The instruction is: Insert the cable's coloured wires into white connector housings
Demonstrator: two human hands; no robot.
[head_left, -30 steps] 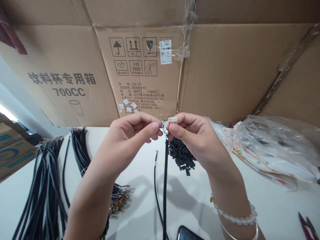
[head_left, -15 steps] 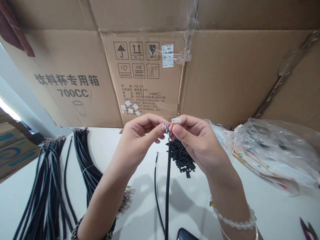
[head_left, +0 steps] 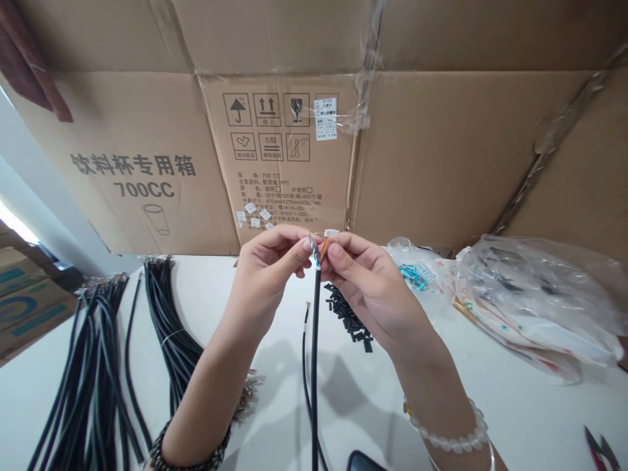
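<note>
Both hands meet above the table at the stripped end of a black cable (head_left: 315, 340), which hangs down toward me. My left hand (head_left: 275, 275) is closed, its thumb and fingers pinching the blue-and-white wires (head_left: 314, 248) that fan out of the sheath. Close beside it, my right hand (head_left: 360, 271) is closed too, gripping the orange wires (head_left: 324, 246) just below a small white connector (head_left: 331, 233) that shows above the fingertips. How the wire ends sit at the connector is too small to tell. A thinner black cable (head_left: 305, 356) with a bared end lies on the table behind.
Bundles of black cables (head_left: 91, 366) lie at left, beside another tied bundle (head_left: 174, 314). Behind my right hand is a pile of short black pieces (head_left: 348, 317). Plastic bags (head_left: 534, 294) and red-handled snips (head_left: 599, 450) are at right. Cardboard (head_left: 441, 150) walls the back.
Both hands, with the cable and the connector, have shifted slightly left. More of the black pieces' right side and some blue bits in the bag now show past my right hand.
</note>
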